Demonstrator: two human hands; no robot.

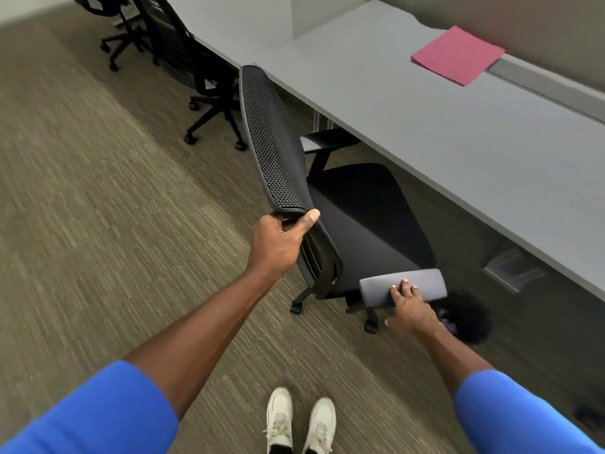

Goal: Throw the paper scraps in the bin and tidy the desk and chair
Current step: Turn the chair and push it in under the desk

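A black mesh-backed office chair (363,214) stands on the carpet, its seat partly under the grey desk (442,126). My left hand (278,244) grips the top edge of the chair's backrest (271,139). Over the near grey armrest (402,286) lies my right hand (409,309), fingers spread flat, not closed around it. A stack of pink paper (458,55) lies flat at the desk's back edge. No paper scraps show anywhere in view. A black bin (468,319) sits on the floor right of the chair, partly hidden behind my right hand.
Two other black office chairs (203,77) stand farther along the desk on the left. A grey partition panel (327,14) divides the desk at the back. My white shoes (301,421) are on the brown carpet.
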